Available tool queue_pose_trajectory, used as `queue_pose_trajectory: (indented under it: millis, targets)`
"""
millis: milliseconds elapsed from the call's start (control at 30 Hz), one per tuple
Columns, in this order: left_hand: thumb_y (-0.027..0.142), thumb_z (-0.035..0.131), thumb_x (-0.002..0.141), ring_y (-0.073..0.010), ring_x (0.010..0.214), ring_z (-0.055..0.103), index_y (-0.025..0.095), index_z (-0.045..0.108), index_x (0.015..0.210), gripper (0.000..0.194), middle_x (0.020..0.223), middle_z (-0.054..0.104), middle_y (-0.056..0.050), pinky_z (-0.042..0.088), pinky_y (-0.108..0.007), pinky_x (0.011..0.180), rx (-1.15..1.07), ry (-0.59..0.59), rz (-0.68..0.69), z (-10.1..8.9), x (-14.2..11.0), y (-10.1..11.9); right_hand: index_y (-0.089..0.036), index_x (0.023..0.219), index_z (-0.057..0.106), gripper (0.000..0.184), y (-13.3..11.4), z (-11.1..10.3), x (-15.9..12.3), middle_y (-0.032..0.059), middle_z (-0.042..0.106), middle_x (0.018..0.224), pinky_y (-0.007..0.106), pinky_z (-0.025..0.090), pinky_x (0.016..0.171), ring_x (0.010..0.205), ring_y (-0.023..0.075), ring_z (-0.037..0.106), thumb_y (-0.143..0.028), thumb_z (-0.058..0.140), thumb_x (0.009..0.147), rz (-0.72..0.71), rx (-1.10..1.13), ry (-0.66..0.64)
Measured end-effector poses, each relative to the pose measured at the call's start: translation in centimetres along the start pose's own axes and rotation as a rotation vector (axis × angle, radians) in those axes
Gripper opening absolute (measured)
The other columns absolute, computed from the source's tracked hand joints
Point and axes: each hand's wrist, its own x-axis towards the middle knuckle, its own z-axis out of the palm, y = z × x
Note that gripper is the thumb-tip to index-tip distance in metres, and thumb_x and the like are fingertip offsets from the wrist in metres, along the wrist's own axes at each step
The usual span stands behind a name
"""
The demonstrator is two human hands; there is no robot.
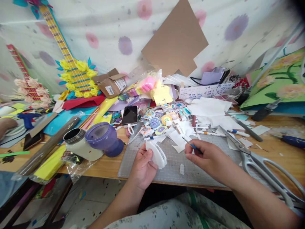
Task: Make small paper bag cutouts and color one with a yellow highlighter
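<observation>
Head view: left hand [145, 165] gripping folded white piece [156, 155] over cutting mat [171, 175], near front edge of wooden table [111, 165]. Right hand [203, 156] pinching thin blue tool [195, 148], tip staying clear of piece. Bare mat opening between hands, small scrap [182, 169] lying there. Patch pile [154, 122] crowding far edge; purple container [115, 144] bounding left, scissors [246, 150] right.

The left hand [145, 163] partly covers a folded white piece [156, 155]; the right hand [201, 152] hides the rear of a slim blue tool [194, 147]. The left edge crops a co-worker's hand [6, 126].
</observation>
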Motion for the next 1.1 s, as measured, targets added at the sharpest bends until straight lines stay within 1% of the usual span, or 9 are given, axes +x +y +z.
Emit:
queue_pose_trajectory:
  millis: [100, 200, 333, 467, 533, 600, 733, 833, 1100]
  targets:
    - [0.024, 0.086, 0.062, -0.0143, 0.062, 0.064, 0.016, 0.067, 0.083, 0.030, 0.077, 0.071, -0.002, 0.052, -0.025, 0.061, 0.005, -0.007, -0.002, 0.1, 0.0, -0.2, -0.019, 0.084, 0.059, 0.004, 0.4, 0.2, 0.0, 0.0012, 0.059, 0.079, 0.026, 0.038, 0.061, 0.070, 0.0170, 0.055, -0.020, 0.056, 0.085, 0.003, -0.122, -0.016]
    - [0.023, 0.086, 0.062, -0.0144, 0.065, 0.064, 0.017, 0.067, 0.082, 0.028, 0.078, 0.071, -0.001, 0.051, -0.025, 0.062, 0.005, -0.015, -0.005, 0.1, 0.0, -0.3, -0.017, 0.089, 0.063, 0.009, 0.7, 1.5, 0.2, 0.0049, 0.060, 0.092, 0.029, 0.038, 0.068, 0.080, 0.0206, 0.057, -0.016, 0.063, 0.080, -0.006, -0.217, -0.088]
    - [0.024, 0.086, 0.063, -0.0146, 0.064, 0.063, 0.016, 0.068, 0.083, 0.028, 0.076, 0.071, -0.002, 0.051, -0.025, 0.062, 0.010, -0.026, -0.006, 0.0, -0.1, -0.4, -0.016, 0.076, 0.061, 0.007, 0.5, 2.8, 0.3, 0.0040, 0.059, 0.082, 0.028, 0.034, 0.060, 0.071, 0.0197, 0.056, -0.010, 0.061, 0.077, -0.014, -0.231, -0.135]
    - [0.024, 0.085, 0.064, -0.0141, 0.064, 0.063, 0.017, 0.067, 0.086, 0.029, 0.077, 0.070, -0.001, 0.051, -0.025, 0.062, 0.011, -0.046, -0.010, -0.2, -0.1, -0.3, -0.016, 0.077, 0.057, 0.010, 0.2, 2.1, -0.1, 0.0031, 0.058, 0.082, 0.027, 0.036, 0.062, 0.072, 0.0174, 0.054, -0.007, 0.055, 0.081, -0.040, -0.164, -0.107]
    - [0.025, 0.085, 0.064, -0.0136, 0.064, 0.063, 0.017, 0.067, 0.085, 0.028, 0.076, 0.069, -0.001, 0.051, -0.025, 0.065, 0.007, -0.057, -0.015, -0.1, -0.2, -0.4, -0.017, 0.081, 0.055, 0.008, 0.1, 1.1, -0.5, 0.0021, 0.057, 0.079, 0.025, 0.037, 0.062, 0.071, 0.0163, 0.053, -0.014, 0.051, 0.088, -0.048, -0.041, -0.057]
    - [0.026, 0.085, 0.065, -0.0135, 0.063, 0.062, 0.016, 0.068, 0.085, 0.028, 0.075, 0.069, -0.001, 0.052, -0.026, 0.066, 0.002, -0.067, -0.029, 0.1, -0.3, -0.6, -0.018, 0.081, 0.054, 0.013, -0.3, 0.2, -0.9, 0.0003, 0.055, 0.073, 0.023, 0.038, 0.059, 0.067, 0.0152, 0.050, -0.025, 0.050, 0.091, -0.065, 0.243, 0.003]
    - [0.028, 0.085, 0.064, -0.0133, 0.060, 0.061, 0.016, 0.068, 0.085, 0.029, 0.072, 0.068, -0.001, 0.051, -0.024, 0.059, -0.010, -0.087, -0.078, 0.8, -0.5, -1.3, -0.017, 0.075, 0.060, 0.015, -1.7, -0.2, -1.1, -0.0010, 0.056, 0.068, 0.021, 0.039, 0.058, 0.063, 0.0128, 0.048, -0.031, 0.065, 0.080, -0.056, 0.809, 0.117]
    - [0.027, 0.085, 0.064, -0.0121, 0.062, 0.062, 0.015, 0.068, 0.085, 0.030, 0.072, 0.069, -0.001, 0.052, -0.022, 0.062, -0.023, -0.095, -0.097, 1.4, -0.7, -1.8, -0.017, 0.072, 0.062, 0.012, -2.7, 0.7, -0.9, -0.0022, 0.057, 0.064, 0.019, 0.039, 0.056, 0.060, 0.0110, 0.049, -0.026, 0.069, 0.075, -0.044, 0.888, 0.170]
    - [0.024, 0.084, 0.066, -0.0096, 0.062, 0.061, 0.015, 0.069, 0.083, 0.025, 0.070, 0.068, 0.000, 0.051, -0.019, 0.063, -0.055, -0.124, -0.108, 2.3, -0.9, -1.9, -0.017, 0.070, 0.061, 0.009, -3.8, 1.6, -0.8, -0.0049, 0.051, 0.058, 0.016, 0.034, 0.047, 0.052, 0.0083, 0.043, -0.025, 0.067, 0.070, -0.005, 0.791, 0.257]
